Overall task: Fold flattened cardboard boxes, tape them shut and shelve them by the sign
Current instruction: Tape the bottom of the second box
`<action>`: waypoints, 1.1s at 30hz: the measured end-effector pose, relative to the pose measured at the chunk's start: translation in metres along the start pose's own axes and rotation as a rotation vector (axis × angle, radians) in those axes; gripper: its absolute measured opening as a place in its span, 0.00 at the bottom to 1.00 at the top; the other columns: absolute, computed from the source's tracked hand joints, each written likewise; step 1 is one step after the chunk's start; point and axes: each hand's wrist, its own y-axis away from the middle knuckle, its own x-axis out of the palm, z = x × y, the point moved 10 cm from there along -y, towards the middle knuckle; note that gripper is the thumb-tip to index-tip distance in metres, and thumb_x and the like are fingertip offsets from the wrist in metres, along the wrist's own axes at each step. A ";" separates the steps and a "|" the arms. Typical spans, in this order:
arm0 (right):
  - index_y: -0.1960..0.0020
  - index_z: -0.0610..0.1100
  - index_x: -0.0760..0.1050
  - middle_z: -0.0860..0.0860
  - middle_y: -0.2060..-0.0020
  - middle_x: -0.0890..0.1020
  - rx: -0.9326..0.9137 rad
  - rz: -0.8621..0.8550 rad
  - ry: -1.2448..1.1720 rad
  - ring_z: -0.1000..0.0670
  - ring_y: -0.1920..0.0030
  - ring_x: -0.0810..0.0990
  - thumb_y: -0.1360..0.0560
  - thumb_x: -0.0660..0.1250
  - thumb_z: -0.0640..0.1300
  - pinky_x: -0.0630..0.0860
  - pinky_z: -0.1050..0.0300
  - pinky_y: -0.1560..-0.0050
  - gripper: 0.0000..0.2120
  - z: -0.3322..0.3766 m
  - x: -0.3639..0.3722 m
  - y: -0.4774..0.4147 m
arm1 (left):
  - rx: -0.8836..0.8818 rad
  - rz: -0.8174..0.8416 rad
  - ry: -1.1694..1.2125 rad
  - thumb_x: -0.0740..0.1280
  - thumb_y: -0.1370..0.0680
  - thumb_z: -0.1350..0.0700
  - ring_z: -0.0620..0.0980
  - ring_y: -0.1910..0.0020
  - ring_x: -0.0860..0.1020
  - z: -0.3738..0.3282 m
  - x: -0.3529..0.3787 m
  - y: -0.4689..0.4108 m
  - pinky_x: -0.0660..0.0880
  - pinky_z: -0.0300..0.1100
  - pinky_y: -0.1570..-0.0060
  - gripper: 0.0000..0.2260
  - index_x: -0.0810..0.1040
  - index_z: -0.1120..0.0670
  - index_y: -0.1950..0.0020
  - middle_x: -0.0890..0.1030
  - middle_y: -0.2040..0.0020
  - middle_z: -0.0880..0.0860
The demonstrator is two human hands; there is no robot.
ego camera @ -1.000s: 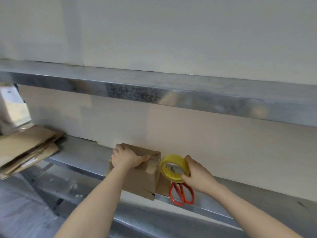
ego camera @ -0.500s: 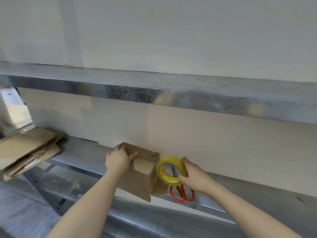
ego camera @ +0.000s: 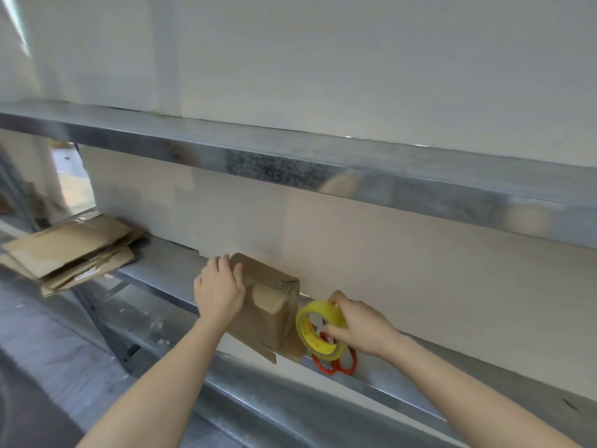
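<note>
A small folded cardboard box (ego camera: 268,305) sits on the metal shelf (ego camera: 161,273), its front hanging over the edge, with the left hand (ego camera: 219,291) curled over its left top corner. Just to its right, the right hand (ego camera: 358,328) pinches a yellow tape roll (ego camera: 318,331) held upright beside the box, above orange-handled scissors (ego camera: 336,363). A stack of flattened cardboard boxes (ego camera: 71,248) lies well apart at the shelf's left end.

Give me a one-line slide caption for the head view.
Left hand grips a folded cardboard box on the metal shelf; right hand holds the yellow tape roll beside it.
</note>
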 end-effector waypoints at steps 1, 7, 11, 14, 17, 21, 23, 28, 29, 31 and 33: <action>0.42 0.48 0.66 0.48 0.49 0.80 -0.022 -0.003 0.007 0.45 0.50 0.78 0.28 0.66 0.55 0.74 0.52 0.54 0.20 0.001 -0.004 -0.001 | -0.033 -0.052 0.048 0.55 0.18 0.49 0.58 0.40 0.72 0.000 -0.009 0.010 0.67 0.52 0.40 0.18 0.72 0.58 0.35 0.74 0.38 0.57; 0.44 0.48 0.68 0.49 0.52 0.80 -0.117 -0.051 0.016 0.45 0.51 0.79 0.29 0.68 0.58 0.73 0.54 0.57 0.20 0.001 -0.019 0.002 | -0.286 -0.178 0.409 0.60 0.20 0.52 0.52 0.54 0.77 -0.006 -0.021 0.110 0.74 0.49 0.53 0.05 0.71 0.52 0.51 0.77 0.54 0.49; 0.46 0.49 0.68 0.49 0.53 0.82 -0.163 -0.038 -0.007 0.44 0.50 0.80 0.30 0.68 0.59 0.74 0.53 0.56 0.20 0.003 -0.014 0.010 | -0.425 0.100 0.629 0.65 0.22 0.45 0.49 0.49 0.77 -0.039 0.032 0.160 0.69 0.39 0.52 0.12 0.74 0.53 0.46 0.78 0.53 0.46; 0.47 0.49 0.67 0.49 0.53 0.82 -0.176 -0.021 -0.011 0.43 0.50 0.80 0.31 0.68 0.59 0.74 0.54 0.57 0.20 0.002 -0.013 0.014 | -0.680 0.321 0.890 0.69 0.30 0.33 0.49 0.45 0.77 -0.052 0.074 0.169 0.73 0.41 0.48 0.30 0.73 0.55 0.39 0.79 0.45 0.49; 0.47 0.50 0.67 0.48 0.53 0.83 -0.186 -0.016 -0.011 0.42 0.50 0.80 0.31 0.68 0.58 0.74 0.54 0.56 0.19 0.000 -0.012 0.014 | -0.836 0.380 1.185 0.72 0.31 0.36 0.50 0.48 0.79 -0.069 0.090 0.166 0.77 0.45 0.58 0.34 0.70 0.54 0.32 0.79 0.40 0.53; 0.48 0.53 0.66 0.51 0.55 0.83 -0.208 -0.007 -0.124 0.43 0.51 0.81 0.32 0.68 0.58 0.75 0.54 0.54 0.19 0.001 -0.004 0.011 | -0.897 0.428 1.184 0.75 0.34 0.38 0.56 0.41 0.75 -0.077 0.101 0.173 0.79 0.62 0.54 0.45 0.52 0.39 0.25 0.72 0.33 0.51; 0.46 0.54 0.67 0.53 0.56 0.82 -0.218 0.019 -0.170 0.45 0.52 0.81 0.33 0.69 0.58 0.76 0.54 0.54 0.20 0.003 -0.001 0.008 | -0.925 0.410 1.243 0.76 0.36 0.38 0.57 0.41 0.75 -0.076 0.104 0.176 0.79 0.64 0.57 0.48 0.48 0.34 0.26 0.71 0.32 0.51; 0.47 0.55 0.71 0.54 0.59 0.79 -0.146 0.089 -0.345 0.51 0.56 0.80 0.31 0.69 0.64 0.73 0.56 0.57 0.19 -0.016 0.006 0.004 | -0.917 0.352 1.200 0.78 0.40 0.38 0.53 0.41 0.76 -0.058 0.101 0.180 0.80 0.61 0.57 0.48 0.53 0.33 0.28 0.75 0.37 0.47; 0.49 0.53 0.72 0.52 0.58 0.80 -0.098 0.084 -0.390 0.50 0.55 0.80 0.27 0.65 0.63 0.74 0.56 0.55 0.15 -0.025 0.008 0.001 | -0.905 0.349 1.180 0.79 0.40 0.38 0.53 0.41 0.75 -0.055 0.099 0.180 0.80 0.61 0.57 0.48 0.54 0.34 0.28 0.74 0.37 0.46; 0.52 0.51 0.72 0.50 0.55 0.80 -0.016 0.092 -0.362 0.47 0.53 0.79 0.22 0.60 0.56 0.73 0.56 0.54 0.09 -0.042 0.013 -0.004 | -0.893 0.343 1.144 0.79 0.40 0.38 0.52 0.40 0.74 -0.050 0.096 0.179 0.80 0.61 0.56 0.47 0.56 0.35 0.28 0.73 0.36 0.45; 0.50 0.47 0.73 0.47 0.52 0.80 0.005 0.120 -0.249 0.45 0.50 0.78 0.21 0.60 0.49 0.70 0.56 0.56 0.07 -0.049 0.022 -0.006 | -0.874 0.348 1.108 0.79 0.39 0.38 0.52 0.40 0.74 -0.050 0.091 0.177 0.81 0.57 0.57 0.46 0.56 0.36 0.28 0.72 0.35 0.45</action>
